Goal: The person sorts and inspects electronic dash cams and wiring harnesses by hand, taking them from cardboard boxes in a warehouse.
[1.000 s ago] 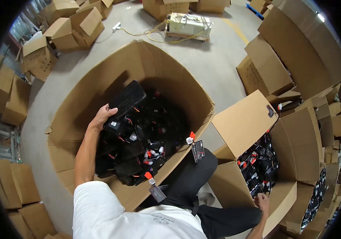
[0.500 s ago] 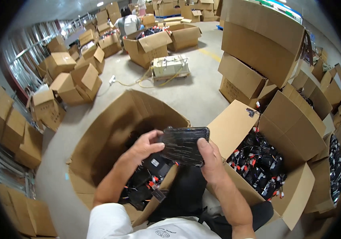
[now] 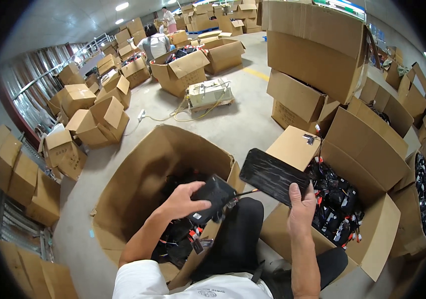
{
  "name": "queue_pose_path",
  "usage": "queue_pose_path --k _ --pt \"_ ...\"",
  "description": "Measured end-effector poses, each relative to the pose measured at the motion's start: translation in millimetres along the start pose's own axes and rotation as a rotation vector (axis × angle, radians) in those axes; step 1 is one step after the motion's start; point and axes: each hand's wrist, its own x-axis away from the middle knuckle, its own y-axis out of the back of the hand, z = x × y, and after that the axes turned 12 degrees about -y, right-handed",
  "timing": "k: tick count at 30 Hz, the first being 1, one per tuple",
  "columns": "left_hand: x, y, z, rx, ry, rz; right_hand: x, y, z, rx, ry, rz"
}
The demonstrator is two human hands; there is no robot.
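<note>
My right hand (image 3: 300,214) grips the end of a flat black rectangular pack (image 3: 272,173) wrapped in creased, shiny film, thumb on top. Closed on a smaller, smooth black pack (image 3: 215,193) is my left hand (image 3: 187,201), above the right edge of the left carton (image 3: 123,182). A short dark lead (image 3: 246,193) with an orange bit spans the gap between the packs; which one it belongs to I cannot tell. Black packs with red and white connectors (image 3: 193,233) lie inside the left carton, partly hidden by my arm.
An open carton (image 3: 369,234) full of black packs and red connectors stands at my right. Tall stacked cartons (image 3: 312,47) rise behind it. Ahead, a beige machine (image 3: 210,93) with a yellow hose sits on the floor. Two people are farther back, one seated (image 3: 155,44).
My hands have moved apart. The film-wrapped pack has gone right with my right hand, and my left hand now holds a second pack. The view has shifted slightly.
</note>
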Motion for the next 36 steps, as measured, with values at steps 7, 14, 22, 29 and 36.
queue_pose_path --k 7,14,22,29,36 --pt "-12 -44 -71 -0.535 -0.646 0.206 25 -19 7 0.257 -0.112 0.289" --pt "-19 -65 -64 -0.571 -0.769 0.198 41 5 -2 0.262 -0.042 0.292" --pt "-40 -76 -66 -0.639 -1.02 -0.225 50 18 8 0.092 -0.005 -0.004" --pt "-38 -122 -39 0.171 -0.76 -0.188 45 31 -12 -0.308 -0.153 -0.054" --pt "-47 -151 -59 -0.121 -0.477 -0.149 53 58 -11 -0.126 -0.074 -0.219"
